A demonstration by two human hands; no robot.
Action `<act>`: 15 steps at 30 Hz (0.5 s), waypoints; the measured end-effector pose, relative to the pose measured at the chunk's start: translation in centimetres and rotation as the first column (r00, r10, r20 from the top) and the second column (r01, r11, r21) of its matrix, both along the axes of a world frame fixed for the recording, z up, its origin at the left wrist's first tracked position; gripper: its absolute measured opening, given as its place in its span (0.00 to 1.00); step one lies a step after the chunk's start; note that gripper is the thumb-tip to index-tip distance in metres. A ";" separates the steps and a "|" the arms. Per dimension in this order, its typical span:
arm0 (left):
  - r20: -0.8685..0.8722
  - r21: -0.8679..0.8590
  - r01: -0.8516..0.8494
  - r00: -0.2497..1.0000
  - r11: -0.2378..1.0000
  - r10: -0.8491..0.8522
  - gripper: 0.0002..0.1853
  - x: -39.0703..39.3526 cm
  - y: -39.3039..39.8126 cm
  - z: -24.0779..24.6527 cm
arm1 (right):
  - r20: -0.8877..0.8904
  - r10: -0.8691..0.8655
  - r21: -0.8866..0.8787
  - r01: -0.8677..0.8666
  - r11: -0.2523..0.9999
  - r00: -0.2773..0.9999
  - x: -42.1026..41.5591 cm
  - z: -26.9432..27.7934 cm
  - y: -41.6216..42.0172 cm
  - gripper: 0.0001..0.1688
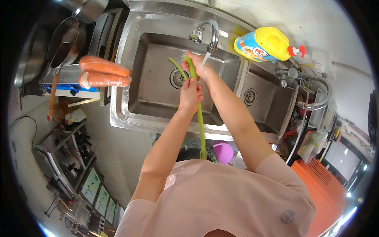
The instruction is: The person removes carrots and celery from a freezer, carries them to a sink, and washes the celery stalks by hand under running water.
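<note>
A long green celery stalk [200,121] runs from the large sink basin [154,91] out over the sink's front edge towards my shirt. My left hand [191,94] is closed around its middle. Higher up, near the thick end, my right hand [199,65] grips the same stalk. Water falls from the curved faucet [213,35] onto my right hand and wrist. Another thin green stalk [176,65] lies in the basin, beside the drain [178,77]; part of it is hidden behind my left hand.
Two plastic-wrapped carrots [103,72] rest left of the sink, by a pan [63,44] with a wooden handle. A yellow detergent bottle [263,44] lies behind the basin's right side. A smaller basin [263,97] adjoins on the right, with a second faucet [316,80] beyond.
</note>
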State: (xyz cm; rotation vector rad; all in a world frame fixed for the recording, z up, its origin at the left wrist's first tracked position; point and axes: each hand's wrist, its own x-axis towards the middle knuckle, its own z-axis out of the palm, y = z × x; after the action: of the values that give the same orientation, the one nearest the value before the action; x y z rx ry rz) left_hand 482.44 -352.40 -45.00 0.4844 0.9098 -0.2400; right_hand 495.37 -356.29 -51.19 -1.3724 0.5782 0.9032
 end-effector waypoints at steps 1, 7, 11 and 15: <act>0.008 -0.010 0.009 1.000 1.000 -0.009 0.10 0.3 -0.3 0.3 | 0.045 0.048 -0.103 -0.043 0.994 0.998 0.3 -0.1 -0.2 0.08; -0.019 0.095 -0.016 1.000 0.995 0.018 0.08 0.7 -1.6 -0.5 | 0.080 0.131 -0.086 -0.124 0.989 0.988 -0.3 0.9 -0.1 0.16; 0.031 0.146 -0.066 0.998 0.987 0.062 0.08 1.6 -2.4 -0.4 | 0.045 0.129 -0.166 -0.120 0.979 0.991 1.6 1.2 0.9 0.21; 0.121 -0.032 -0.310 0.942 0.950 0.312 0.09 3.9 -1.0 -0.9 | 0.166 0.467 -0.223 -0.429 0.876 0.868 1.6 -0.8 -0.9 0.21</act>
State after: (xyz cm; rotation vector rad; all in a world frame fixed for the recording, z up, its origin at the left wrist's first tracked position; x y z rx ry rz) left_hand 486.39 -353.40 -45.90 0.3335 0.8482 0.0725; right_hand 497.00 -357.22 -51.95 -1.7878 0.1690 1.0727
